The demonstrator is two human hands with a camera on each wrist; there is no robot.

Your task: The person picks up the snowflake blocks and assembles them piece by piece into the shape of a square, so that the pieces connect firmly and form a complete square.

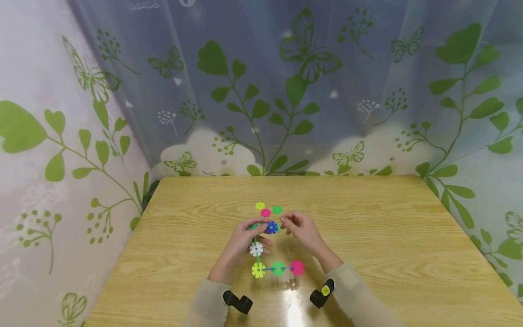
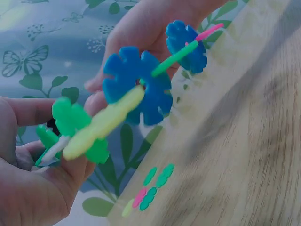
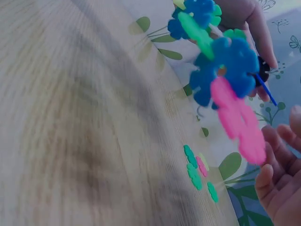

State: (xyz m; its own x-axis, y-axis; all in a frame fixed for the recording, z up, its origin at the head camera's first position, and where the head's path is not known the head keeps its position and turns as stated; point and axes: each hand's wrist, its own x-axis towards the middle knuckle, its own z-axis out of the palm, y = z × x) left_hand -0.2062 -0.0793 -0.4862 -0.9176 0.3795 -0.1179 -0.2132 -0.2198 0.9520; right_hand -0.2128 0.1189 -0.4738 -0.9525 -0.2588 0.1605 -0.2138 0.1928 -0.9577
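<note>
My left hand (image 1: 244, 237) holds a linked chain of notched plastic discs between thumb and fingers. Near its fingertips is a dark blue disc (image 1: 271, 227). Below the hand, the chain has a white disc (image 1: 256, 249), a yellow disc (image 1: 258, 270) at the corner, a green disc (image 1: 278, 268) and a pink disc (image 1: 297, 267) at its end. The right hand (image 1: 301, 229) hovers just right of the blue disc, fingers loosely bent, with nothing visible between them. In the right wrist view its fingers (image 3: 277, 155) lie behind the pink disc; contact is unclear.
Beyond the hands, loose discs lie on the wooden table (image 1: 367, 236): a yellow one (image 1: 260, 205), a pink one (image 1: 265, 212) and a green one (image 1: 277, 210), with more green ones in the wrist views. A leaf-patterned curtain (image 1: 253, 91) hangs behind the table.
</note>
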